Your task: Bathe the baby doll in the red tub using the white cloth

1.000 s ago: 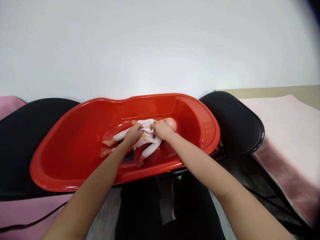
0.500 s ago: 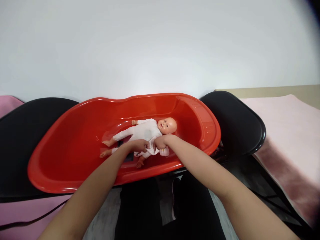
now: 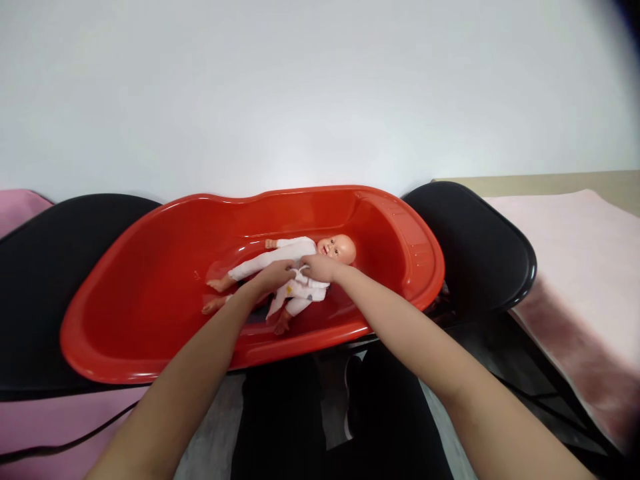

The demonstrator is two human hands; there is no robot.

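A baby doll (image 3: 290,251) in a white body suit lies on its back in a red baby bathtub (image 3: 130,287), head to the right and bare feet to the left. Over its near side hangs a small white cloth (image 3: 303,291) with coloured spots. My left hand (image 3: 280,271) pinches the cloth's upper edge above the doll's chest. Close beside it, my right hand (image 3: 320,268) pinches the same edge, fingers nearly meeting the left ones. My hands and forearms cover part of the doll's trunk and near leg.
Black rounded surfaces flank the tub, one on the left (image 3: 45,287) and one on the right (image 3: 480,247). A pale pink cloth (image 3: 565,240) covers a surface at far right. Behind stands a white wall (image 3: 300,93). My black-clad legs (image 3: 280,420) are below the tub's near rim.
Both hands have moved slightly up and away from me, to the doll's chest. The cloth has gone from bunched to hanging spread, its coloured spots now showing.
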